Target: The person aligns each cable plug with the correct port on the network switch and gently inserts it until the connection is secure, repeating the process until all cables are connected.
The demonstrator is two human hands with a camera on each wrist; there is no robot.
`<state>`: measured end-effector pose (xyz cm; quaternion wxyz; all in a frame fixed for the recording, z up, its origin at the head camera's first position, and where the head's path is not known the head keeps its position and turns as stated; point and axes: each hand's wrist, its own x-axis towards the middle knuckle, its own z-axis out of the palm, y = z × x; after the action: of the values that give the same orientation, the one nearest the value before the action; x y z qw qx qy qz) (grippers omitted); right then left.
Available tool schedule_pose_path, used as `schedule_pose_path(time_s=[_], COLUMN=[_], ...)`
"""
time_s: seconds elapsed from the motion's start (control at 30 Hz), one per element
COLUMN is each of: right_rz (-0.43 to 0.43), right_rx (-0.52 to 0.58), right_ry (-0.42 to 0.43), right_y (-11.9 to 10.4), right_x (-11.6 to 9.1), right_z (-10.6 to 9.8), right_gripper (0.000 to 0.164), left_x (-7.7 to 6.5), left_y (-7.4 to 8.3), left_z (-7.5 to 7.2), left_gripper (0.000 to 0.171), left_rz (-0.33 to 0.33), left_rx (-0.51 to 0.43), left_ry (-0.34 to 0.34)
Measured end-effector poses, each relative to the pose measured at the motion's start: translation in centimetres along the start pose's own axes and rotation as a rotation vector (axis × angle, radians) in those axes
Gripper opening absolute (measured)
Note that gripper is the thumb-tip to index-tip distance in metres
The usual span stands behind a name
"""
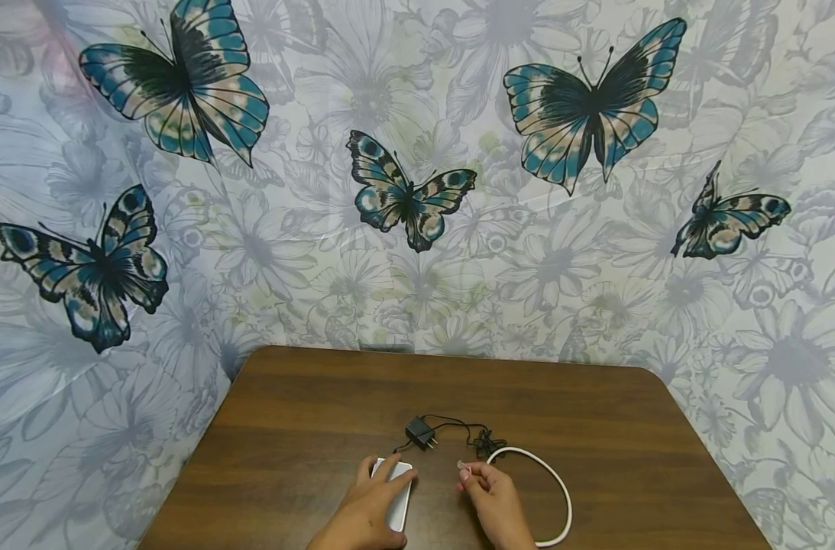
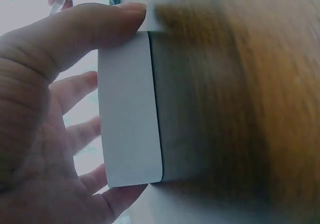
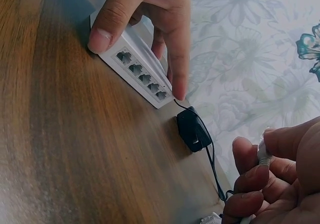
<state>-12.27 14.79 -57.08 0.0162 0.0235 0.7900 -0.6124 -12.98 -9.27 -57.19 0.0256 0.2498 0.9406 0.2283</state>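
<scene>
My left hand holds a white network switch on the table, thumb at one end and fingers at the other. The switch's row of several Ethernet ports faces right, toward my other hand. My right hand pinches the clear plug of a white Ethernet cable, apart from the switch. The cable loops out to the right of that hand. A second clear plug shows below the right fingers in the right wrist view.
A black power adapter with its prongs showing lies just beyond the switch. Its thin black cord is bundled near the white cable. The brown wooden table has its far edge against a butterfly-patterned wall covering.
</scene>
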Motion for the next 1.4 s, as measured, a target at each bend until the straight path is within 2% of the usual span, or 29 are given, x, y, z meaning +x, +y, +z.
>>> schedule_pose_path(time_s=[0.17,0.4,0.53,0.73,0.87,1.1,1.27,1.4], right_rz=[-0.001,0.005,0.007,0.007,0.007,0.01,-0.001,-0.046], right_rx=[-0.001,-0.015,-0.016,-0.027,-0.018,-0.026,-0.05,-0.099], right_ry=[-0.004,-0.01,-0.014,-0.021,-0.019,-0.02,-0.045,-0.066], right_y=[0.03,-0.01,-0.03,-0.06,-0.02,0.16,0.5,0.57], right_x=[-0.02,-0.07,-0.07,-0.23,-0.24,-0.19,-0.17,-0.37], right_z=[0.03,0.08,0.11,0.16,0.2,0.3,0.32,0.37], right_gripper=[0.029,0.028,0.029,0.028,0.027,0.026,0.027,0.026], left_x=[0.08,0.03,0.1,0.38,0.47,0.32,0.32,0.38], left_y=[0.04,0.06,0.12,0.29,0.35,0.56,0.47,0.35], left_z=[0.24,0.28,0.26,0.32,0.18,-0.19,0.02,0.15], left_gripper=[0.096,0.096,0.095,0.093,0.089,0.08,0.076,0.068], left_rz=[-0.032,-0.003,-0.016,-0.048,-0.043,-0.015,-0.014,-0.008], left_rx=[-0.025,-0.024,-0.059,-0.163,-0.206,-0.183,-0.181,-0.194], left_ry=[0.013,0.031,0.009,-0.032,-0.069,-0.094,-0.067,-0.055])
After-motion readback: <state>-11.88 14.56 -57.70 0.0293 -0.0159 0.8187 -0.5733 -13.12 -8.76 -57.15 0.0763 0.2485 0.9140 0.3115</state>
